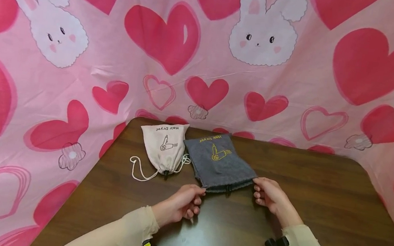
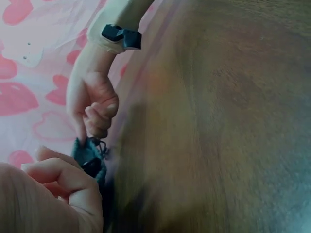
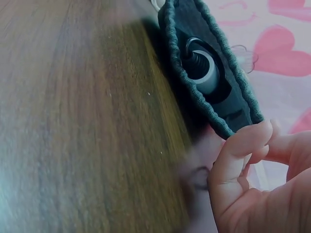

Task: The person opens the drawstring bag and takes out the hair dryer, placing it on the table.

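A dark grey drawstring bag (image 1: 221, 168) with yellow "Hair Dryer" lettering and a dryer drawing lies on the table, its mouth toward me. My left hand (image 1: 181, 203) pinches the near left corner of that mouth. At the other corner, my right hand (image 1: 272, 195) pinches the gathered rim between thumb and finger. In the right wrist view the mouth is spread apart. Inside sits a pale grey, rounded end (image 3: 209, 80) with a black ribbed cord sleeve (image 3: 195, 64); the rest of this object is hidden by the cloth.
A cream drawstring bag (image 1: 163, 145) with the same kind of print lies left of the grey one, its white cord (image 1: 138, 173) looped on the wood. The brown table (image 1: 321, 186) is bordered by a pink cloth backdrop (image 1: 217, 68) with hearts and rabbits.
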`<state>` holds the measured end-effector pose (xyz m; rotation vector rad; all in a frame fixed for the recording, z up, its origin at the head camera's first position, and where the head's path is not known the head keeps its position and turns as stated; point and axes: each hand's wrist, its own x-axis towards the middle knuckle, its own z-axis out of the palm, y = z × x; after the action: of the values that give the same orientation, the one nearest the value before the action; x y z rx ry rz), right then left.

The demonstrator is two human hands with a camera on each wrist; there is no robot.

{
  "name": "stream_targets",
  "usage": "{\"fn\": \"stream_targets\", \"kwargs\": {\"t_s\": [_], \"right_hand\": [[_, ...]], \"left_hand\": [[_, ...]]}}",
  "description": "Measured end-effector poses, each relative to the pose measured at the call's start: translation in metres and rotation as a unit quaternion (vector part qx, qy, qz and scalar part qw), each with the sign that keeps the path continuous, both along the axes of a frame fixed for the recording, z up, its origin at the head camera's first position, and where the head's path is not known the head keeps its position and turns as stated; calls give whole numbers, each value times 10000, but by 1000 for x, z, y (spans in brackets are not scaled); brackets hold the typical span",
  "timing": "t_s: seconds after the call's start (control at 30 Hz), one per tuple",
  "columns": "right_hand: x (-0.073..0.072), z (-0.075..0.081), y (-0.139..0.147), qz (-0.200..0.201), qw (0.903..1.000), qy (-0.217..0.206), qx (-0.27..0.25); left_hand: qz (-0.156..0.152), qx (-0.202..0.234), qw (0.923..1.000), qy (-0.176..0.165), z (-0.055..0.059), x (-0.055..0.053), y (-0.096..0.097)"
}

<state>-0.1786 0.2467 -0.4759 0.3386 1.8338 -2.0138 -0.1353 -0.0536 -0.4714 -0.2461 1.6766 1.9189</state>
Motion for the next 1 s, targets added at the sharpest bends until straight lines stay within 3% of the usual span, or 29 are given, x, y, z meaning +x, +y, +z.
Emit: {"fn": "stream_targets", "kwargs": {"t_s": [0.17, 0.37, 1.0], "right_hand": [[2, -1, 3, 58, 9999, 36, 73], [4, 0, 3, 32, 10000, 66, 15], [8, -2, -7, -127, 9999, -5, -62]], "left_hand": [[79, 96, 9998, 170, 8, -2, -9], [135, 131, 9994, 290, 19, -13, -16], [317, 211, 9988, 305, 31, -37, -25]]}}
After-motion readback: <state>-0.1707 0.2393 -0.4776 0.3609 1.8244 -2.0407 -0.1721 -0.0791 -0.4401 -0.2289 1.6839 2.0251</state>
